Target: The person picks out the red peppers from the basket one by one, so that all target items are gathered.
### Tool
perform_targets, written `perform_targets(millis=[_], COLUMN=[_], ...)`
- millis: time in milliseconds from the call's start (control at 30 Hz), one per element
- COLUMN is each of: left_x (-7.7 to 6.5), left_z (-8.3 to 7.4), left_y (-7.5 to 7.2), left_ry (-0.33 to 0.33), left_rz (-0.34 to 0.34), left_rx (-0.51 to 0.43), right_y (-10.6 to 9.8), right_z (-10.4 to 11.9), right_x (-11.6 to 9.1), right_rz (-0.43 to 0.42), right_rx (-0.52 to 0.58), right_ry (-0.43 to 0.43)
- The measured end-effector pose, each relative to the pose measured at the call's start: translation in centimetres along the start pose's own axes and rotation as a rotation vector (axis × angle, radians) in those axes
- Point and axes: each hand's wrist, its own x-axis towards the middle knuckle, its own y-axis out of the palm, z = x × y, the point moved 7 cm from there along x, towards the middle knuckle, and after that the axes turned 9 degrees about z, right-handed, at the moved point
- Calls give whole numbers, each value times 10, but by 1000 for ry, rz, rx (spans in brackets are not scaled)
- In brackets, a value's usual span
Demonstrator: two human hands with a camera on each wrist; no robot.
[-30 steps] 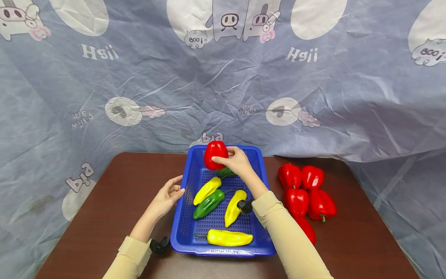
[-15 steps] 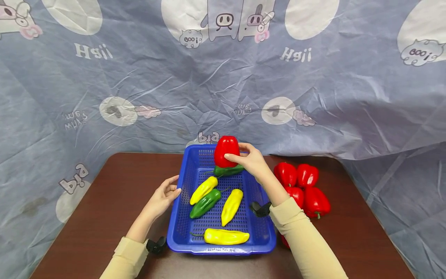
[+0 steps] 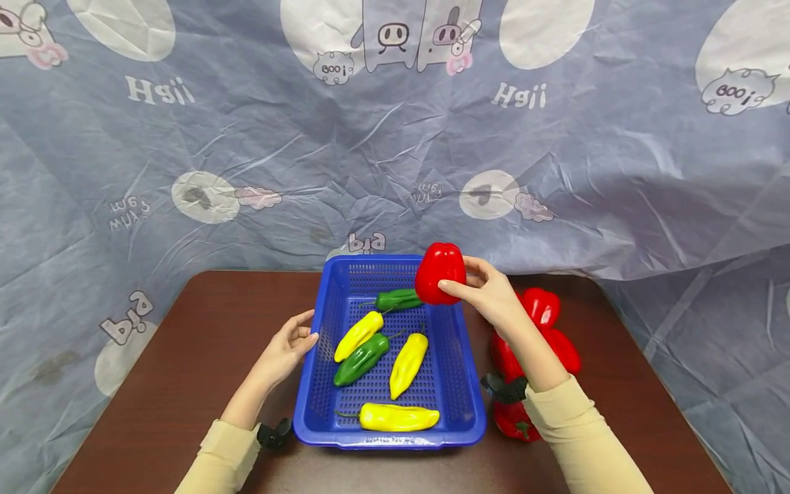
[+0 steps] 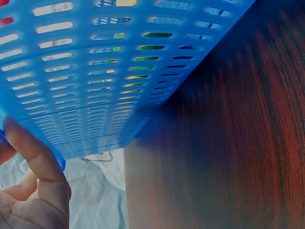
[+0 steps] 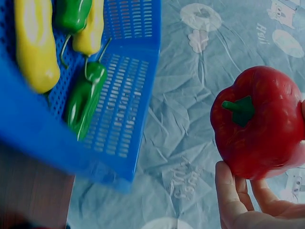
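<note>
My right hand (image 3: 494, 295) pinches a red bell pepper (image 3: 440, 274) between thumb and fingers, above the far right rim of a blue plastic basket (image 3: 457, 436). In the right wrist view the bell pepper (image 5: 267, 129) shows its green stem, clear of the basket wall (image 5: 128, 109). At the basket's left rim, my left hand (image 3: 286, 350) holds the edge; the left wrist view shows its fingers (image 4: 40, 167) bent at that rim. Inside the basket lie two green peppers, one near the far end (image 3: 395, 300) and one mid-left (image 3: 362, 360), and three yellow peppers (image 3: 409, 366).
Several more red bell peppers (image 3: 560, 350) lie on the brown table (image 3: 623, 398) right of the basket, partly hidden by my right forearm. Behind the table hangs a grey-blue printed cloth (image 3: 345, 151). A black strap mount (image 3: 506, 387) sits on each wrist.
My right hand has carried the red bell pepper rightward from over the basket's far end to its right rim, uncovering the far green pepper. My left hand stays at the left rim.
</note>
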Motion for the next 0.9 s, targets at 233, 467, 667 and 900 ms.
perform_targets(millis=[233, 467, 667, 900], left_x=[0, -1, -2, -1], left_z=[-1, 0, -1, -1], left_y=[1, 1, 1, 1], left_ry=[1, -2, 0, 4], left_rz=[2, 4, 9, 13], left_rx=[-7, 3, 7, 7], right_y=[-28, -57, -78, -94], right_z=[-15, -39, -63, -93], right_x=[-29, -55, -76, -95], right_rz=[-55, -106, -133, -146], right_rx=[-55, -82, -59, -1], right_ry=[24, 42, 80, 113])
